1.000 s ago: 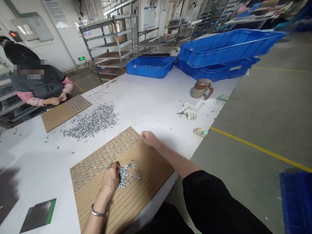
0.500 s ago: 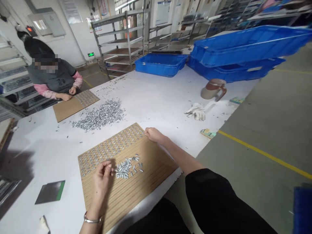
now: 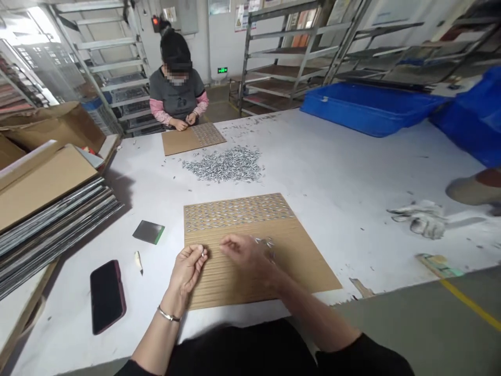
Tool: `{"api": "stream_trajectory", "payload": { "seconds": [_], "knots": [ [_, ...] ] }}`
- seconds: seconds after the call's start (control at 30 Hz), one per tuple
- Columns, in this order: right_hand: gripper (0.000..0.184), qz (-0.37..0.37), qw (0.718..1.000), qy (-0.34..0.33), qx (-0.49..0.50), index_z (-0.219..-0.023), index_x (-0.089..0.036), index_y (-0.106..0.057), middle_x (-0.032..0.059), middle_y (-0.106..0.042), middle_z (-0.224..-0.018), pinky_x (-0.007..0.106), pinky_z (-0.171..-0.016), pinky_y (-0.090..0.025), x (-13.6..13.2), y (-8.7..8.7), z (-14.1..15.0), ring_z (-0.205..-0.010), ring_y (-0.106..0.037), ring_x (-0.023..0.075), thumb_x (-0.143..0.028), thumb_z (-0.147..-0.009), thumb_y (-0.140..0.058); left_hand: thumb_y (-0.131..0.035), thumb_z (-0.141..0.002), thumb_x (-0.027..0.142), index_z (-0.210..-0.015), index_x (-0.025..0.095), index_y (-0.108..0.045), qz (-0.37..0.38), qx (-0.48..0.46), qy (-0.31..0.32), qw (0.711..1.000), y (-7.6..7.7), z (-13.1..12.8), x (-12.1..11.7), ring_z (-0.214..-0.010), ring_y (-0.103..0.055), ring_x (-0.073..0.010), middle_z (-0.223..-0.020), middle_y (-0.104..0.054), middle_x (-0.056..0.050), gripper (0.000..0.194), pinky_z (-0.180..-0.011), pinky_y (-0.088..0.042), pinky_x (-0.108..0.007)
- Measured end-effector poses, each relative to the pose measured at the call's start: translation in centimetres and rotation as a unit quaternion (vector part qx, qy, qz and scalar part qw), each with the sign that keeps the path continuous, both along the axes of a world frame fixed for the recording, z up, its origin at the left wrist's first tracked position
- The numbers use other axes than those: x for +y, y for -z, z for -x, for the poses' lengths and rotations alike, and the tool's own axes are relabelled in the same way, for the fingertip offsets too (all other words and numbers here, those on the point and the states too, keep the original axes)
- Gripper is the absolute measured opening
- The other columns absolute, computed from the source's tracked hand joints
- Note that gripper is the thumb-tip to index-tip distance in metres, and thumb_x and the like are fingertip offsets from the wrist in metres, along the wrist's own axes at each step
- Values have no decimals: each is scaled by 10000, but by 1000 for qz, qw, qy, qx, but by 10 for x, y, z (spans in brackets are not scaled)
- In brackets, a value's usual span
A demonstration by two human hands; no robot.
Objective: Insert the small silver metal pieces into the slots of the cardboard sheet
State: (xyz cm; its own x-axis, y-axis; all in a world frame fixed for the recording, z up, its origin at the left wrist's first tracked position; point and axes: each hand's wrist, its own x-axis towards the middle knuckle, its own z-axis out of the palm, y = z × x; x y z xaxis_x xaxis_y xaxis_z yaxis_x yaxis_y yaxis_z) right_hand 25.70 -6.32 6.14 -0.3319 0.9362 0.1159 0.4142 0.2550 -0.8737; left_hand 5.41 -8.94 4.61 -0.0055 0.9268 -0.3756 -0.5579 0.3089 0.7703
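Note:
A ribbed brown cardboard sheet (image 3: pixel 313 266) lies before me, its far strip covered with rows of small silver leaf-shaped pieces (image 3: pixel 238 211). Over its left edge, my left hand (image 3: pixel 187 269) is closed in a pinch, with a silver piece (image 3: pixel 204 253) showing at the fingertips. My right hand (image 3: pixel 246 253) hovers above the middle of the sheet, thumb and fingers drawn together and slightly blurred. Whatever it may hold is hidden. Several loose silver pieces (image 3: pixel 268 242) lie just beyond it, and the hand covers part of that group.
Beyond the sheet is a heap of silver pieces (image 3: pixel 230 164). Across the table a person (image 3: pixel 178 94) works at another sheet (image 3: pixel 178 142). A phone (image 3: pixel 106 296), a small knife (image 3: pixel 138 262) and a dark green-edged pad (image 3: pixel 148 232) lie left; gloves (image 3: pixel 422 219) and a blue crate (image 3: pixel 368 109) are right.
The view has swung left. My right hand has left the sheet's far right corner and come over its middle, near my left hand. My left hand has moved away from the loose pieces.

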Motion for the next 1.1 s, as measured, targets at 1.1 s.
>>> {"api": "stream_trajectory", "payload": {
  "seconds": [1.1],
  "knots": [
    [193,4,968,139,-208,-1137,-189,-573,6,-696,-815,253,-716,-418,47,35,120,-771,-637,176,-261,-970,-505,-641,-841,420,-909,173,-700,-130,338,26,932,24,72,-8,-681,-600,-176,-743,-670,-23,263,-647,-480,-291]
  ]
}}
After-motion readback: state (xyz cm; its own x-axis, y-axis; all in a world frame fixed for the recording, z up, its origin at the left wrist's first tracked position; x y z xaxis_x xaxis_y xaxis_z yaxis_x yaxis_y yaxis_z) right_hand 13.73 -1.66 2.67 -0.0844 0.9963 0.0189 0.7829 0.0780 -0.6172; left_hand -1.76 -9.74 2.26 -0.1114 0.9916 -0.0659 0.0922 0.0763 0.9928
